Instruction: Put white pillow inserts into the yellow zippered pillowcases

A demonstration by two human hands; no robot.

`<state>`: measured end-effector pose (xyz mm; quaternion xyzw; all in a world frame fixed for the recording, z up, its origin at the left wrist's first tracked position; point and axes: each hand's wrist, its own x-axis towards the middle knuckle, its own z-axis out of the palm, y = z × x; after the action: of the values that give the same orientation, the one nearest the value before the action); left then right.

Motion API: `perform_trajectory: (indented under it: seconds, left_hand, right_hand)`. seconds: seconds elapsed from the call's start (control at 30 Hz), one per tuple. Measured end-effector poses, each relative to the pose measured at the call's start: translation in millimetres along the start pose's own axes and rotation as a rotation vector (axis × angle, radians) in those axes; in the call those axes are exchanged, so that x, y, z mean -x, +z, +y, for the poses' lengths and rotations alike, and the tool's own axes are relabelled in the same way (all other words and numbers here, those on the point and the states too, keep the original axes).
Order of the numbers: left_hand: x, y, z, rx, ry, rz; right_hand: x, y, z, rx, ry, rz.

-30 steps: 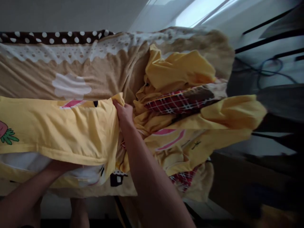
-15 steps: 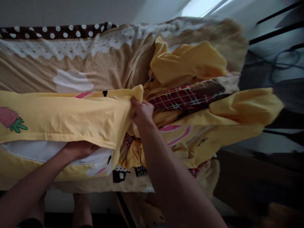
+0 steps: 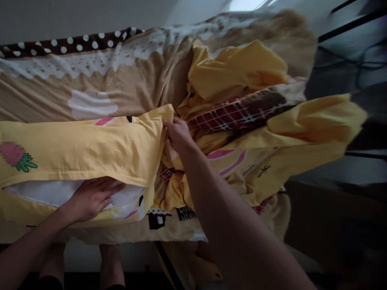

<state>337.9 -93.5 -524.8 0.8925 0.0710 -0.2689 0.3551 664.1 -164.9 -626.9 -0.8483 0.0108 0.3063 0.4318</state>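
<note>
A yellow pillowcase (image 3: pixel 90 149) with a pink-and-green fruit print lies across the bed, with a white pillow (image 3: pixel 45 191) showing through its long side opening. My left hand (image 3: pixel 92 197) rests palm down on the white pillow at this opening, fingers apart; some fingertips reach beneath the edge of the yellow flap. At the pillowcase's far right corner, my right hand (image 3: pixel 179 135) pinches the fabric, and the corner sticks up beyond the fingers. The pillow's right end inside the case is hidden by the cloth.
Rumpled yellow bedding (image 3: pixel 238 72) and red plaid cloth (image 3: pixel 236 114) are heaped on the right. Beneath lies a tan patterned blanket (image 3: pixel 130 88) with a brown polka-dot border. Black metal bars (image 3: pixel 350 28) stand at the right, and a wall (image 3: pixel 75 18) runs behind.
My left hand has drawn back from under the flap, so its back and fingers now show. My right hand still grips the corner, which has shifted slightly left and up in view.
</note>
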Motion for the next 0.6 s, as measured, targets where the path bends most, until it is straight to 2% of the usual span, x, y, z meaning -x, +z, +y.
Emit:
perform_trajectory:
  seconds: [0.1, 0.17, 0.23, 0.27, 0.33, 0.37, 0.4, 0.43, 0.47, 0.5, 0.53, 0.6]
  left_hand:
    - [12.8, -1.4, -2.8, -0.030, 0.032, 0.012]
    - [21.5, -1.9, -3.9, -0.049, 0.069, 0.013]
    - [28.3, -4.4, -3.5, -0.034, 0.096, 0.001]
    - [30.9, -6.9, -2.4, -0.017, 0.096, -0.005]
    - [34.5, -14.3, 1.7, 0.010, 0.091, -0.007]
    - [35.2, -19.0, 4.7, 0.015, 0.092, -0.011]
    - [34.8, -24.0, 8.0, 0.017, 0.099, -0.023]
    - [33.0, -28.9, 11.7, 0.016, 0.120, -0.046]
    - [29.4, -33.2, 15.7, 0.011, 0.155, -0.079]
    - [23.5, -36.5, 19.9, 0.000, 0.196, -0.119]
    - [15.3, -38.2, 24.4, -0.022, 0.239, -0.151]
    - [-8.3, -36.2, 34.8, -0.088, 0.319, -0.191]
  right_hand:
    - [-2.7, -4.6, -13.5, 0.245, -0.034, 0.122]
    - [-3.2, -5.7, -22.6, 0.310, -0.047, 0.207]
    - [8.7, -8.4, -30.3, 0.353, -0.064, 0.236]
    - [21.9, -11.6, -32.9, 0.377, -0.124, 0.247]
    - [64.0, -22.5, -33.2, 0.394, -0.390, 0.221]
    - [91.3, -29.5, -30.0, 0.378, -0.579, 0.161]
    - [120.9, -36.6, -24.1, 0.346, -0.753, 0.044]
    - [150.8, -42.9, -15.7, 0.304, -0.892, -0.127]
    - [179.2, -47.7, -5.1, 0.292, -0.985, -0.365]
    - [204.3, -50.4, 7.1, 0.345, -1.030, -0.569]
    - [224.8, -50.9, 20.2, 0.447, -1.019, -0.678]
    - [250.2, -47.5, 45.5, 0.660, -0.937, -0.727]
